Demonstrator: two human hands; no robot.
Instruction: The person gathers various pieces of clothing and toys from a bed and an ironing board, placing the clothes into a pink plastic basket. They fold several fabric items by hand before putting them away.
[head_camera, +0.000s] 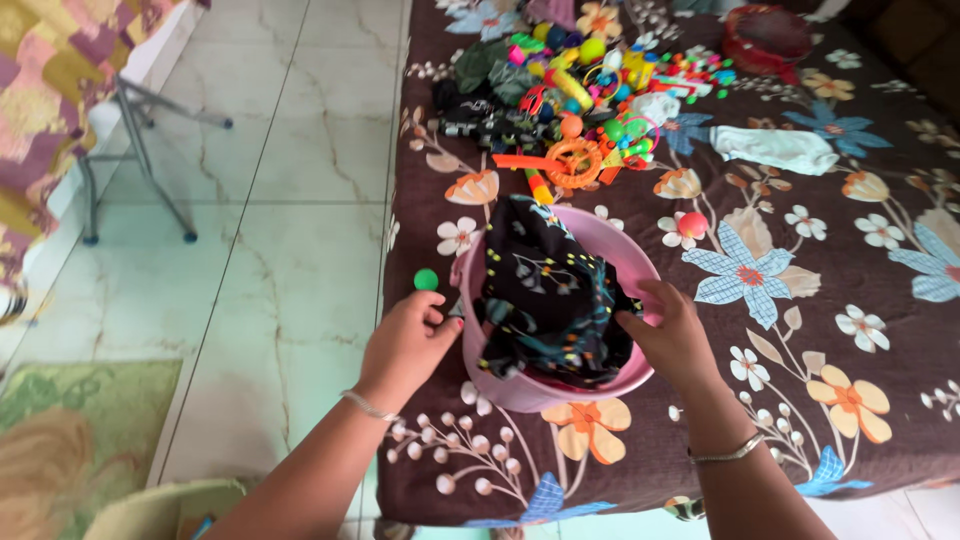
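A round pink plastic tub (610, 262) stands upright near the left edge of the floral bedspread (800, 330), just short of the heap of bright toys farther up that bedspread. A dark cloth (548, 295) printed with small coloured flowers and dots is stuffed into the tub, crumpled, rising above its rim and filling most of the opening.

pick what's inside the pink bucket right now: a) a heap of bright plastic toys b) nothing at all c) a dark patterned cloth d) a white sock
c: a dark patterned cloth fills the pink bucket, with the left hand at the bucket's near-left rim and the right hand pressing on the cloth; the bright plastic toys lie heaped on the flowered bedspread beyond it.
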